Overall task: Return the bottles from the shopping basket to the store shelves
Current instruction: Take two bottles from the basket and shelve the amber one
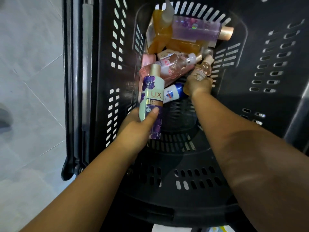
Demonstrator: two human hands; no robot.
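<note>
- Nearest, two bare forearms reached down from the bottom of the view into the black shopping basket (267, 67). Its slotted walls rose on every side. The near part of its floor lay bare, so the arms had to stretch toward the far end, where the bottles were heaped.
- The left hand (133, 129) was clamped round the lower half of the green-and-purple Lux bottle (153, 96). The thumb pressed across the front label and the fingers wrapped behind it, out of sight. The bottle pointed its gold cap away from the person and seemed raised above the heap. I judged that such a low grip left the top free to go onto a shelf first.
- Slightly farther in, the right hand (199, 87) was closed round the base of a small amber bottle (203, 71), whose neck pointed away. The back of the hand hid most of the fingers. Whether this bottle had come clear of the pile could not be told.
- Between the two hands, a blue-and-white bottle (173, 93) lay on its side, just beside the right wrist.
- Beyond it, a pink flowered bottle (173, 64) lay across other pink packs, with its white cap toward the right.
- Farthest, an orange bottle (161, 30) and a lilac bottle (195, 29) with a rose-gold cap were stacked against the far wall.
- Taking one bottle in each hand probably saved trips. Most of the load remained in the basket, and no shelves were in view, only the tiled floor (30, 81) to the left.
</note>
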